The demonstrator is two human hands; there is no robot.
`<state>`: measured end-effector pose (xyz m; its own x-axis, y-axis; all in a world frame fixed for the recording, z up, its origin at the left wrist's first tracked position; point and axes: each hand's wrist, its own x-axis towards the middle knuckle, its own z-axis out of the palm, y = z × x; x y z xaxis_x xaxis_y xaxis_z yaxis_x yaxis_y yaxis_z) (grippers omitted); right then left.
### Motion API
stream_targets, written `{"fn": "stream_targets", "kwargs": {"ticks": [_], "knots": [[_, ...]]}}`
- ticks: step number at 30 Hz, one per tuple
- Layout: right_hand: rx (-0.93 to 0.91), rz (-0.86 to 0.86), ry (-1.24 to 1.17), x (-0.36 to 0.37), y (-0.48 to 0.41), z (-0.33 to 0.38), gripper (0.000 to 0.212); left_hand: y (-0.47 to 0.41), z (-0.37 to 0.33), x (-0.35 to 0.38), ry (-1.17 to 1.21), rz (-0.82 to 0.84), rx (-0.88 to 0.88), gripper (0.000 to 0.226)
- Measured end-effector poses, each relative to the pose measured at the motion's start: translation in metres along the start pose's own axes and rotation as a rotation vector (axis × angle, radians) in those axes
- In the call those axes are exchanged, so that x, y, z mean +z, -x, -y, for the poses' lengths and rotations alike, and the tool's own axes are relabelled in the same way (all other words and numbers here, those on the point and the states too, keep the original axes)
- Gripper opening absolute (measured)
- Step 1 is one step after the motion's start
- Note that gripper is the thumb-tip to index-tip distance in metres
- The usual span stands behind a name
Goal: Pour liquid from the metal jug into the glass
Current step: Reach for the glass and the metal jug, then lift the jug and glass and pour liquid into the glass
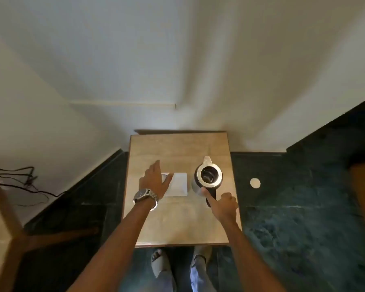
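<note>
A metal jug (209, 175) with an open top, a spout pointing away and a black handle stands on the right side of a small wooden table (177, 224). My right hand (223, 205) is closed around the handle, thumb lying along its top toward the rim. A clear glass (164, 177) stands on the left part of a white square mat (179, 185). Only a bit of its rim shows. My left hand (154, 182), with a wristwatch, hovers flat over the glass with fingers stretched forward and thumb spread. Whether it touches the glass is hidden.
The table stands against a white wall (177, 81) on a dark green floor (293, 207). A small white disc (255, 183) lies on the floor to the right. Black cables (27, 182) trail at the left. Wooden furniture (6, 239) fills the lower left.
</note>
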<state>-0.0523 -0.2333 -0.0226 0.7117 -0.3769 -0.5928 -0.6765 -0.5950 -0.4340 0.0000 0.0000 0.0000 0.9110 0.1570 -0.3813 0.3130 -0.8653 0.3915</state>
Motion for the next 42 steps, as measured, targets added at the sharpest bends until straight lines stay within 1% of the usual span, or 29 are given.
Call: {"fn": "stream_targets", "kwargs": {"ticks": [2,4,7,9,11,12,14,16,17,20,22,24,26,29,32,34,39,42], "knots": [[0.059,0.08,-0.165,0.022,-0.019,-0.013,0.079,-0.021,0.02,0.033,0.021,0.019,-0.085,0.092],[0.05,0.097,-0.401,0.042,-0.027,-0.025,0.061,-0.029,0.044,0.061,0.061,0.075,-0.16,0.105],[-0.005,0.02,-0.574,0.072,-0.037,-0.031,0.04,-0.052,0.071,0.108,0.137,0.143,-0.212,0.126],[-0.028,-0.055,-0.658,0.08,-0.043,-0.029,0.03,-0.061,0.083,0.129,0.209,0.115,-0.226,0.133],[-0.059,-0.128,-0.722,0.084,-0.047,-0.027,0.024,-0.069,0.092,0.146,0.333,0.057,-0.264,0.131],[-0.071,-0.14,-0.752,0.086,-0.047,-0.026,0.025,-0.073,0.094,0.153,0.404,0.021,-0.284,0.127],[-0.088,-0.159,-0.786,0.086,-0.048,-0.023,0.03,-0.078,0.097,0.162,0.513,-0.057,-0.306,0.107],[-0.088,-0.175,-0.782,0.084,-0.05,-0.021,0.031,-0.084,0.097,0.166,0.566,-0.118,-0.314,0.083],[-0.092,-0.186,-0.773,0.083,-0.051,-0.021,0.029,-0.085,0.097,0.167,0.585,-0.135,-0.307,0.076],[-0.086,-0.22,-0.769,0.077,-0.053,-0.017,0.022,-0.085,0.094,0.16,0.603,-0.145,-0.292,0.069],[-0.108,-0.258,-0.751,0.07,-0.057,-0.016,0.023,-0.084,0.094,0.156,0.611,-0.153,-0.272,0.068],[-0.142,-0.295,-0.737,0.061,-0.065,-0.014,0.028,-0.083,0.094,0.152,0.6,-0.167,-0.238,0.068],[-0.17,-0.314,-0.713,0.051,-0.067,-0.014,0.027,-0.08,0.095,0.146,0.572,-0.16,-0.219,0.069],[-0.187,-0.304,-0.697,0.031,-0.059,-0.012,0.028,-0.075,0.089,0.127,0.563,-0.129,-0.188,0.069],[-0.211,-0.293,-0.668,0.004,-0.042,-0.011,0.037,-0.063,0.076,0.098,0.559,-0.09,-0.136,0.071],[-0.232,-0.277,-0.641,-0.019,-0.027,-0.004,0.038,-0.054,0.063,0.077,0.565,-0.06,-0.116,0.074],[-0.305,-0.192,-0.525,-0.099,0.038,0.031,0.044,-0.004,0.017,-0.008,0.588,-0.021,-0.054,0.078],[-0.357,-0.129,-0.447,-0.137,0.08,0.052,0.052,0.022,-0.004,-0.053,0.594,-0.002,-0.015,0.078]]}}
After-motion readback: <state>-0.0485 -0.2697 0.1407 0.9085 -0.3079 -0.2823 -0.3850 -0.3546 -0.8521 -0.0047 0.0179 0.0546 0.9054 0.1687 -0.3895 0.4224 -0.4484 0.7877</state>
